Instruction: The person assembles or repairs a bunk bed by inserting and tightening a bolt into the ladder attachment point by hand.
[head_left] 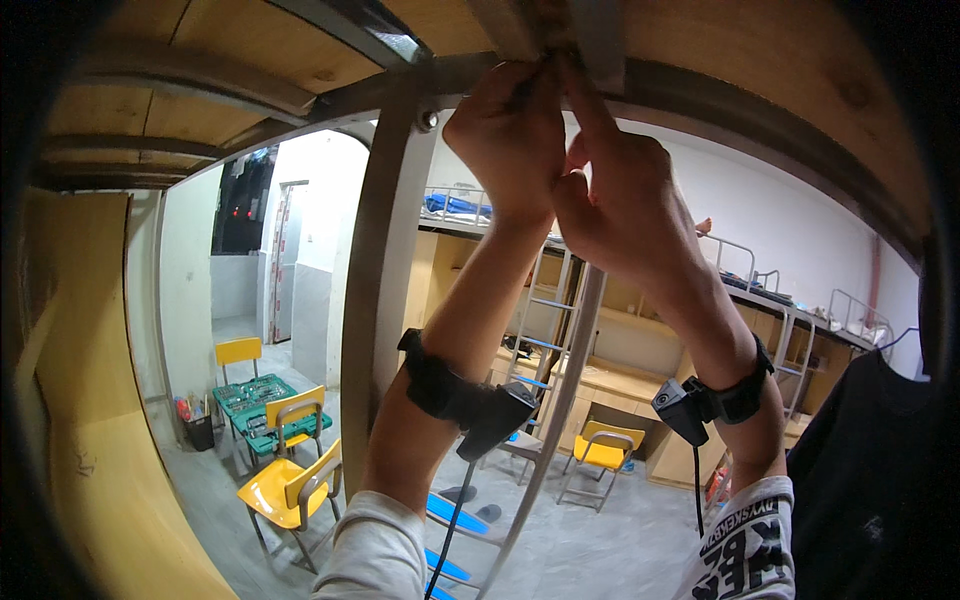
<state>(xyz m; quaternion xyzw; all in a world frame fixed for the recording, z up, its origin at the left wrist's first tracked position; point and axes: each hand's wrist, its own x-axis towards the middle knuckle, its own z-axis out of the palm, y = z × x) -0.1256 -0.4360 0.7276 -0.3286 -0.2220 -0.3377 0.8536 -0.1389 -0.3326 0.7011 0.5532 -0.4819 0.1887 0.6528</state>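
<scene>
Both my arms reach up to the metal frame rail (720,100) under a wooden bed board (740,40). My left hand (510,135) is closed, its fingertips up against the underside where a cross bar meets the rail. Something small and dark shows at its fingers, too shadowed to name. Close beside it, my right hand (630,195) has its index finger stretched up to the same spot, while the other fingers curl in. What the fingertips pinch or press is hidden. A bolt (428,121) sits in the rail left of my hands, by the upright post (375,270).
A thin metal pole (545,440) and a ladder with blue treads (445,510) stand below my arms. Yellow chairs (275,490) and an open green tool case (262,400) are at the left. A dark shirt (860,450) hangs at the right. Bunks (750,275) line the far wall.
</scene>
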